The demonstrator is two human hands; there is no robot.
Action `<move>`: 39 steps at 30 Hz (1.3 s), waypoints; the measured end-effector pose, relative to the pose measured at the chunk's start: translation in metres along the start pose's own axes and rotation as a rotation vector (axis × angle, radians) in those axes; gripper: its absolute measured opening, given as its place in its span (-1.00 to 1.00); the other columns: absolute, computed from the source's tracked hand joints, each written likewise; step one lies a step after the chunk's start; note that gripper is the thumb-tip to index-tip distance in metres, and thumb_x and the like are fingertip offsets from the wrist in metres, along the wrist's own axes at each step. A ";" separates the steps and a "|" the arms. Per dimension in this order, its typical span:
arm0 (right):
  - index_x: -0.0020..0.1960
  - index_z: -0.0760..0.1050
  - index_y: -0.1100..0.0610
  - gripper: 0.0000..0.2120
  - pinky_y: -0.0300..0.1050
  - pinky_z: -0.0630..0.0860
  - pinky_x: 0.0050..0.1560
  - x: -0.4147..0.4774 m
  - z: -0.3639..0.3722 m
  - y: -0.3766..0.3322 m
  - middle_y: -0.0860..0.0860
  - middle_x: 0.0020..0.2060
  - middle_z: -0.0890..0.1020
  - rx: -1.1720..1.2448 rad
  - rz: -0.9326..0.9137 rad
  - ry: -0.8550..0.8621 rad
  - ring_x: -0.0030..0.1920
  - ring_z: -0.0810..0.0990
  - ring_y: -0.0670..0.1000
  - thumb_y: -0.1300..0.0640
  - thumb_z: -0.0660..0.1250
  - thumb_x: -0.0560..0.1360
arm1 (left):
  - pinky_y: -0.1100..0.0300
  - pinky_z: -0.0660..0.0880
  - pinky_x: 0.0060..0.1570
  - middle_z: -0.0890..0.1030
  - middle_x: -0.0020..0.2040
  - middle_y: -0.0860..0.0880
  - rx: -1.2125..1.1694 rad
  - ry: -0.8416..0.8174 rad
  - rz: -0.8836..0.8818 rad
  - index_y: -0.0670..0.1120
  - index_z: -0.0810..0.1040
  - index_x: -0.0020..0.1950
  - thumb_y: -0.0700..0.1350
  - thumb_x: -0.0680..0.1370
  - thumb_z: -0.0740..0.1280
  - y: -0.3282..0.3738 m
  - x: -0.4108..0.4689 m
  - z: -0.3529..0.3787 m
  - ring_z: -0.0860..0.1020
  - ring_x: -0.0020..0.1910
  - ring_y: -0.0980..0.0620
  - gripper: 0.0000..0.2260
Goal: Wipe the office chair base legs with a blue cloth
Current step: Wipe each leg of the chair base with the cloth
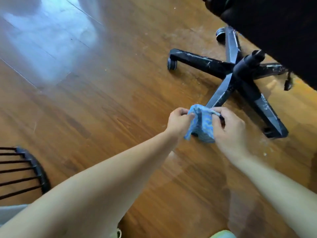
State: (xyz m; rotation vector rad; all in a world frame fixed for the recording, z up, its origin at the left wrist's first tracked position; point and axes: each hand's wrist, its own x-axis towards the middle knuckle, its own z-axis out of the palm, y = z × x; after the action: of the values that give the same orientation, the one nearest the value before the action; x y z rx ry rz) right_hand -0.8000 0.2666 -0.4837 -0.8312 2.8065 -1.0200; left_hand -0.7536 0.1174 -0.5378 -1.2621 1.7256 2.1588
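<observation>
The cloth (200,124) is blue, banded with wavy stripes of lighter and deeper blue. The office chair base (240,73) is black, its legs streaked and flecked with whitish-grey marks. The caster (172,63) on the leg pointing left is dark grey and black. The chair seat (274,23) above is black. The wooden floor (85,109) is warm orange-brown with darker grain lines, washed to a pale bluish white at upper left. At lower left a curved barred object (25,170) is black, and a pale green patch (223,234) shows at the bottom edge.
</observation>
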 end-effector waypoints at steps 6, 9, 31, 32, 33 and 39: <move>0.22 0.56 0.08 -0.74 -0.01 0.53 -0.21 0.025 0.079 0.026 -0.10 0.03 0.58 -0.013 -0.136 0.129 -0.15 0.57 -0.02 0.25 0.29 0.57 | 0.15 0.51 -0.25 0.62 -0.24 -0.08 -0.239 -0.122 0.134 -0.10 0.62 -0.12 -0.24 0.56 0.27 0.015 0.077 0.016 0.58 -0.22 -0.09 -0.85; 0.16 0.55 0.11 -0.81 0.11 0.56 -0.16 0.036 0.108 0.051 -0.01 -0.01 0.58 -0.012 -0.162 0.122 -0.10 0.61 0.12 0.20 0.28 0.57 | 0.07 0.53 -0.20 0.64 -0.24 -0.07 -0.202 -0.106 0.231 -0.10 0.68 -0.14 -0.07 0.50 0.44 0.020 0.110 0.030 0.60 -0.21 -0.13 -0.89; 0.14 0.70 0.06 -0.77 -0.16 0.61 0.10 0.103 -0.037 0.100 -0.09 0.02 0.76 0.321 0.161 -0.300 0.05 0.73 -0.11 0.03 0.53 0.51 | 0.02 0.66 -0.05 0.74 0.06 -0.09 -0.055 -0.369 0.299 -0.09 0.68 0.15 0.11 0.63 0.45 0.074 0.090 0.052 0.74 -0.01 -0.07 -0.72; 0.14 0.68 0.05 -0.78 -0.10 0.63 0.12 0.106 -0.039 0.108 -0.07 0.03 0.76 0.348 0.209 -0.222 0.04 0.74 -0.09 0.03 0.53 0.52 | 0.04 0.63 -0.01 0.71 0.05 -0.06 -0.034 -0.289 0.279 -0.07 0.68 0.17 0.13 0.65 0.41 0.066 0.095 0.056 0.70 -0.02 -0.03 -0.71; 0.13 0.66 0.04 -0.80 -0.06 0.65 0.11 0.110 -0.040 0.118 -0.06 0.04 0.75 0.393 0.263 -0.135 0.02 0.74 -0.07 0.04 0.51 0.53 | 0.06 0.58 0.02 0.67 0.05 -0.04 0.033 -0.218 0.272 -0.07 0.66 0.25 0.11 0.69 0.36 0.055 0.101 0.059 0.65 -0.01 -0.01 -0.71; 0.29 0.50 0.07 -0.62 0.02 0.64 0.11 0.111 -0.028 0.158 0.02 0.17 0.62 0.356 0.566 0.336 0.09 0.67 0.06 0.08 0.46 0.51 | 0.02 0.58 0.15 0.60 0.38 -0.18 0.310 -0.204 0.086 -0.09 0.47 0.59 -0.05 0.79 0.14 -0.018 0.115 0.074 0.59 0.32 -0.20 -0.62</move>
State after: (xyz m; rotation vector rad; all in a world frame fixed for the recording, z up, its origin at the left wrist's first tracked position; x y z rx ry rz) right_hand -0.9753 0.3288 -0.5424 0.1825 2.6970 -1.5680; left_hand -0.8576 0.1411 -0.6250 -0.8755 1.9591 1.8870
